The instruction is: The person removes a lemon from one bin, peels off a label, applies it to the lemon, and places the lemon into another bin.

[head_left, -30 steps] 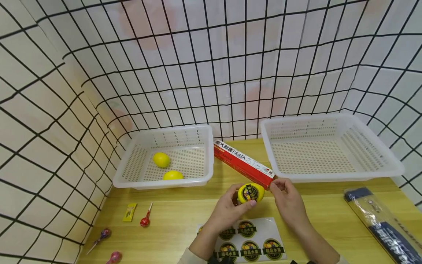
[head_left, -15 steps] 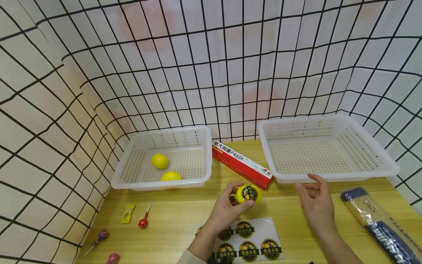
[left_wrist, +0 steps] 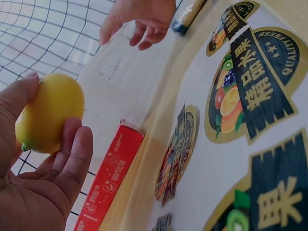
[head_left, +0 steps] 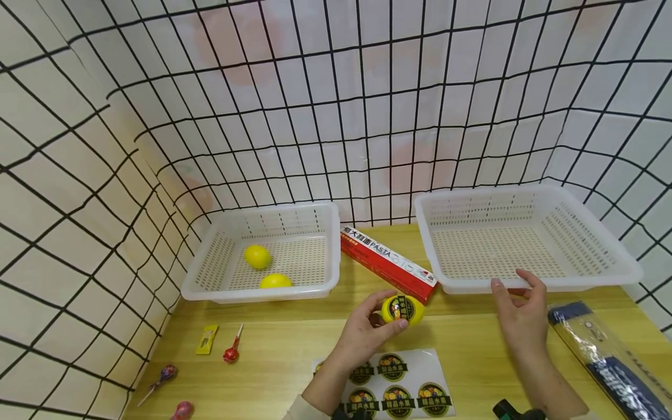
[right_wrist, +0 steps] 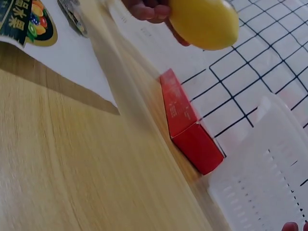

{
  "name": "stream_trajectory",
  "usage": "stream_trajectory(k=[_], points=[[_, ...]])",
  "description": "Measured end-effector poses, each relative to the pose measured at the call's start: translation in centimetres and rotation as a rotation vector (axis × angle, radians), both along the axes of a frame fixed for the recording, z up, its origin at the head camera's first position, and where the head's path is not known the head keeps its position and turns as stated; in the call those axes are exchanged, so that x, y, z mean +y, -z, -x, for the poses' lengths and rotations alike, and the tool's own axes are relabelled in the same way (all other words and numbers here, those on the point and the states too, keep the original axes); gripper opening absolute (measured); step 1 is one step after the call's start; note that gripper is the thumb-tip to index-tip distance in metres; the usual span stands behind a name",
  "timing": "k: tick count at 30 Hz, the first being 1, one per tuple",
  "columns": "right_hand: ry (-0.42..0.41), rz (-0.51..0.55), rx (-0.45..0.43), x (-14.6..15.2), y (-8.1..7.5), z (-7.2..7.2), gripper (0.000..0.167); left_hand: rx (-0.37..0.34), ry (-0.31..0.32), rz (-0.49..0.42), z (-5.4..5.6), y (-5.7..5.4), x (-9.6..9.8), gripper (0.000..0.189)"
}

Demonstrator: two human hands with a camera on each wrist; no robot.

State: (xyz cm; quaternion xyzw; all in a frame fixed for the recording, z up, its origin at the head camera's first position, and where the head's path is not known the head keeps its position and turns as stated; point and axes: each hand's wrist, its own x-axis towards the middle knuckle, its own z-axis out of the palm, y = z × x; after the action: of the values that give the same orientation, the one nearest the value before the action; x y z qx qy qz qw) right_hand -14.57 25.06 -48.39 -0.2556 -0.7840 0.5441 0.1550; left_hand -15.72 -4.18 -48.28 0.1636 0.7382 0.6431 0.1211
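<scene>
In the head view, the left hand [head_left: 364,332] grips a lemon [head_left: 416,313] at lower centre, its round label [head_left: 401,308] facing up, above a sticker sheet [head_left: 417,373] on the counter [head_left: 283,350]. The right hand [head_left: 525,321], fingers loosely bent and holding nothing, is at the front rim of the right basket [head_left: 493,251]; whether it touches is unclear. Two yellow fruits [head_left: 258,256] lie in the left basket [head_left: 220,294] at left. The left wrist view shows the lemon between thumb and fingers at left, the right hand at top. In the right wrist view, the lemon is at top, above a red box [right_wrist: 183,110].
</scene>
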Motion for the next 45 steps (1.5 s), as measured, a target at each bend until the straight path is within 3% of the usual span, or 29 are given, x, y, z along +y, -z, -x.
stream_trajectory(k=[6, 18, 26, 29, 38, 45], points=[[0.028, -0.006, 0.043, 0.0, 0.5, 0.3, 0.061, -0.006, 0.007, -0.007, 0.5, -0.5, 0.4, 0.055], [0.061, -0.047, 0.22, -0.4, 1.6, 0.7, 0.054, 0.091, 0.03, 0.06, 3.7, -3.4, 2.9, 0.068], [0.048, -0.038, 0.207, -0.4, 2.0, 0.7, 0.055, 0.208, 0.026, 0.147, 5.9, -4.9, 5.7, 0.066], [0.052, -0.033, 0.188, -0.3, 2.2, 0.7, 0.055, 0.211, 0.034, 0.173, 6.7, -5.4, 6.8, 0.066], [0.069, -0.069, 0.19, -0.3, 2.5, 1.0, 0.056, 0.213, -0.002, 0.327, 8.8, -5.9, 9.5, 0.061], [0.065, -0.067, 0.238, -0.5, 2.7, 1.1, 0.055, 0.204, 0.009, 0.436, 9.9, -5.6, 10.6, 0.059]])
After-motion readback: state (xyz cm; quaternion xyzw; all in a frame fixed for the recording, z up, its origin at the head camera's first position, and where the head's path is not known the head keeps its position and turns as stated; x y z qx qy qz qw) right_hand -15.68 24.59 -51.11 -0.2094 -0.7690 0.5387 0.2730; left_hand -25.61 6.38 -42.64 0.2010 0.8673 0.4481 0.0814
